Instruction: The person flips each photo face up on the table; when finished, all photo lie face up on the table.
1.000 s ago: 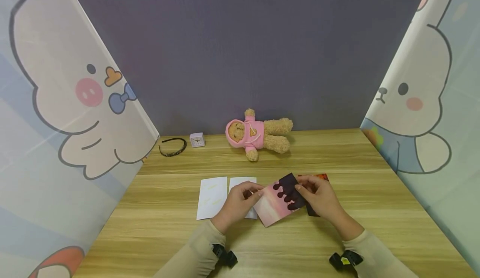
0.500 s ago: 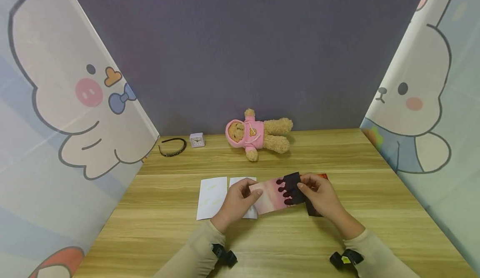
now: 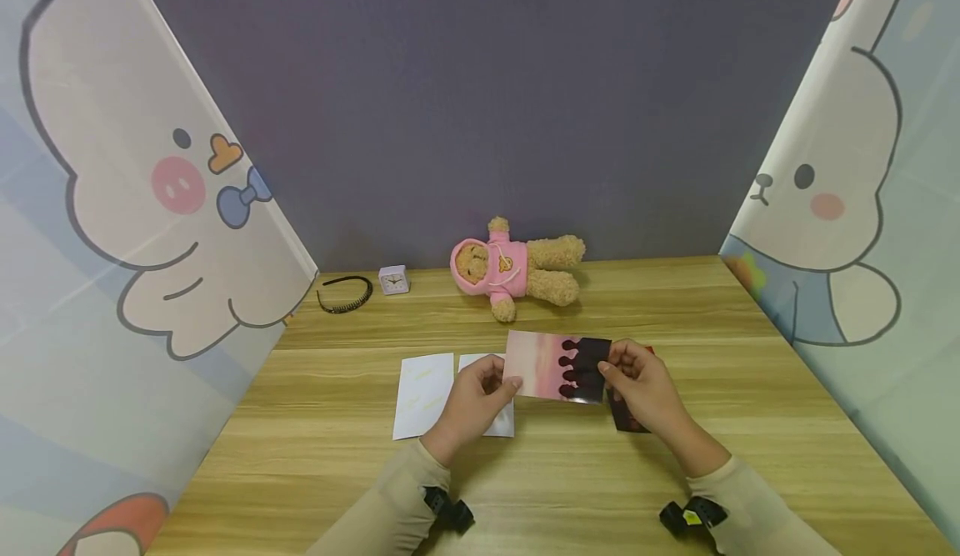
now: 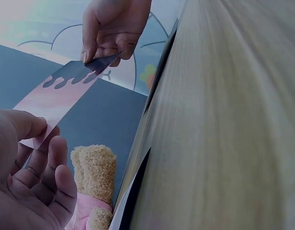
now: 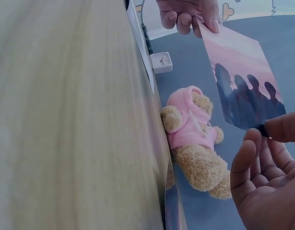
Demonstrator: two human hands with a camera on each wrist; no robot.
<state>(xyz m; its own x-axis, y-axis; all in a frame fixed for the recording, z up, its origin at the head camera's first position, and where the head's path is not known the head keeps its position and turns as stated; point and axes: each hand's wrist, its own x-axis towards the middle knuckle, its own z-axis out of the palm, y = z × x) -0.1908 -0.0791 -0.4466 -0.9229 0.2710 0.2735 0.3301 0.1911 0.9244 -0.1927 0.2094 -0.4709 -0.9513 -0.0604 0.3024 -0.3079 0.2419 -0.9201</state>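
1. Photo print (image 3: 550, 367): up off the table (image 3: 555, 489), between left hand (image 3: 474, 398) and right hand (image 3: 651, 391), long side running left to right, pale pink end at left, dark end with four silhouetted figures at right.
2. Left hand: clamped on the pale end, thumb in front.
3. Right hand: clamped on the dark end, thumb over the front, fingertips behind.
4. Near the left hand: a white sheet (image 3: 502, 424), partly hidden, just beside a second white sheet (image 3: 423, 396) farther left, both on the table.
5. Below the right hand: a dark card (image 3: 627, 416), mostly hidden.
6. Toward the back wall (image 3: 480, 106): a teddy bear (image 3: 512, 268) in a pink hoodie, lying with head to the left; farther left, a small clock (image 3: 394, 280) and a black headband (image 3: 347, 309).
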